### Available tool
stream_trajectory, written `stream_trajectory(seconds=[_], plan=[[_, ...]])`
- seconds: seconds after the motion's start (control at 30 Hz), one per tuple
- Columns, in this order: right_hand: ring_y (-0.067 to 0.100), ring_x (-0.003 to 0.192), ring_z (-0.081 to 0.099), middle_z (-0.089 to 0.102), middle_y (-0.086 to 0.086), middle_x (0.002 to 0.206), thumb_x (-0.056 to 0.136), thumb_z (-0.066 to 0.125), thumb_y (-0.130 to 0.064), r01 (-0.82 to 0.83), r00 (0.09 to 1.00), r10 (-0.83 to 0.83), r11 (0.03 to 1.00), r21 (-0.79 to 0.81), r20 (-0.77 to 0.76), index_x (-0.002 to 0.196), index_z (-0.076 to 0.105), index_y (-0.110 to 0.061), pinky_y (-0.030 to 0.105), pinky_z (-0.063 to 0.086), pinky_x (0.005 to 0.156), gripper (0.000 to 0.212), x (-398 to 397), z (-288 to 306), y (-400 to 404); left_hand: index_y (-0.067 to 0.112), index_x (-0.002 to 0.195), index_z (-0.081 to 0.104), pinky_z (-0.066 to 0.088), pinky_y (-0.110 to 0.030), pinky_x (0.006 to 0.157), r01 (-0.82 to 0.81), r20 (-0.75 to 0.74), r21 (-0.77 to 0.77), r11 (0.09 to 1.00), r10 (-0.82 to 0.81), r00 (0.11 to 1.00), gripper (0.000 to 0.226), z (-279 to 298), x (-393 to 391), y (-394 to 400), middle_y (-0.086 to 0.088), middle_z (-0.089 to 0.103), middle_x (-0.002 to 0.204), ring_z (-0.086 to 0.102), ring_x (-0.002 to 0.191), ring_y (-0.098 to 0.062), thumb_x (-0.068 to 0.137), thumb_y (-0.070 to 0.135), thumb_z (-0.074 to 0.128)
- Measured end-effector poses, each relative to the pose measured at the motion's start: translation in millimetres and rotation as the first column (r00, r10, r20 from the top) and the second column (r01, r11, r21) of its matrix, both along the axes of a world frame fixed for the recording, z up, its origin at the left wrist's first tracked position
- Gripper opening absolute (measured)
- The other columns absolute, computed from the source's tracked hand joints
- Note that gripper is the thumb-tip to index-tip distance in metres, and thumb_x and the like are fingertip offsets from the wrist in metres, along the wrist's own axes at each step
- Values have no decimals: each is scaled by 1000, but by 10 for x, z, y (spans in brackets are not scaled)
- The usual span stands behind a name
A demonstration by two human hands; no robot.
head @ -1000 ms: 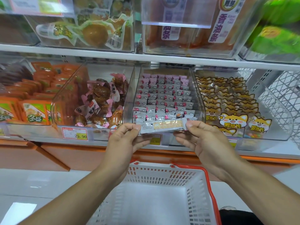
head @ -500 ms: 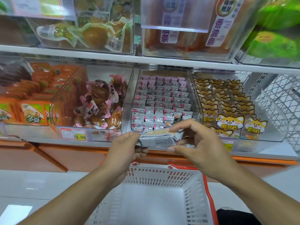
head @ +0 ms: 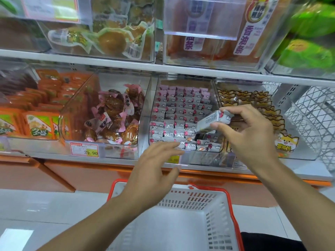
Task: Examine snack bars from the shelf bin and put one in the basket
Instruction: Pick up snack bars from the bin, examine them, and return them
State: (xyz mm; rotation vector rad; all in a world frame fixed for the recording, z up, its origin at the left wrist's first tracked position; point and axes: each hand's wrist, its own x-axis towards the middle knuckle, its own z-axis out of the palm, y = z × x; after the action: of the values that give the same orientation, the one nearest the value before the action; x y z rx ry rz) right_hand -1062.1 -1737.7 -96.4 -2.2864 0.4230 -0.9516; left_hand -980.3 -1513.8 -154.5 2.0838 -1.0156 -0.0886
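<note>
We see the snack bar (head: 212,121), a silver wrapper tilted up to the right, pinched between thumb and fingers of the right hand (head: 246,136) over the front right of the clear shelf bin (head: 181,113) of matching bars. At seven o'clock from it the left hand (head: 154,169) hovers with fingers straight and spread, holding nothing. At six o'clock stands the white basket (head: 184,220) with its red rim.
</note>
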Motion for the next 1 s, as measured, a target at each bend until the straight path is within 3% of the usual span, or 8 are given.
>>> stream_trajectory(seconds=[0.13, 0.27, 0.5, 0.67, 0.8, 0.9, 1.0], plan=[[5, 88, 56, 60, -12, 99, 78, 82, -41, -42, 994, 20, 979, -202, -107, 111, 69, -23, 20, 48, 77, 40, 78, -76, 2, 45, 141, 51, -2, -18, 115, 64, 31, 118, 991, -68, 997, 49, -66, 15, -17, 30, 22, 160, 0, 149, 8, 93, 44, 65], [9, 98, 56, 63, -8, 104, 80, 80, -41, -64, 995, 40, 961, -268, -94, 113, 72, -20, 24, 46, 85, 40, 114, -68, 17, 43, 151, 37, -13, -28, 118, 85, 122, 262, 961, -120, 985, 62, -125, 31, -16, 23, 5, 166, -17, 150, 3, 93, 50, 59], [12, 100, 54, 60, -5, 103, 81, 82, -32, -65, 993, 36, 956, -285, -109, 113, 72, -19, 13, 39, 87, 36, 122, -45, 3, 39, 150, 39, -14, -35, 121, 101, 208, 327, 940, -176, 962, 59, -177, 34, -2, 13, 7, 168, -19, 152, -5, 94, 51, 54], [13, 102, 51, 62, -7, 104, 81, 80, -41, -105, 961, -13, 907, -407, -276, 115, 72, -23, 25, 38, 85, 39, 149, -143, -6, 40, 145, 46, -19, -34, 120, 117, 207, 366, 923, -203, 957, 53, -148, 31, -3, 12, 1, 169, -17, 152, -6, 94, 50, 56], [23, 108, 53, 68, -6, 112, 95, 62, -48, -161, 867, -170, 794, -586, -468, 117, 72, -30, 37, 30, 96, 30, 219, -225, -20, 41, 141, 51, -11, -41, 124, 118, 188, 386, 915, -203, 961, 47, -110, 12, 9, 11, -2, 169, -17, 152, -8, 95, 51, 55], [27, 103, 56, 72, -3, 106, 98, 58, -38, -156, 868, -214, 739, -655, -449, 106, 77, -29, 40, 26, 99, 23, 261, -279, 8, 40, 137, 54, -9, -45, 125, 117, 178, 404, 907, -204, 963, 43, -93, 0, 6, 10, -2, 169, -17, 153, -9, 95, 50, 54], [30, 95, 60, 73, 1, 97, 91, 69, -32, -129, 895, -209, 724, -677, -394, 103, 79, -22, 41, 28, 96, 18, 345, -276, 61, 40, 136, 56, -11, -43, 124, 110, 175, 414, 904, -198, 964, 41, -85, -8, 3, 11, -2, 169, -18, 152, -9, 96, 50, 54]])
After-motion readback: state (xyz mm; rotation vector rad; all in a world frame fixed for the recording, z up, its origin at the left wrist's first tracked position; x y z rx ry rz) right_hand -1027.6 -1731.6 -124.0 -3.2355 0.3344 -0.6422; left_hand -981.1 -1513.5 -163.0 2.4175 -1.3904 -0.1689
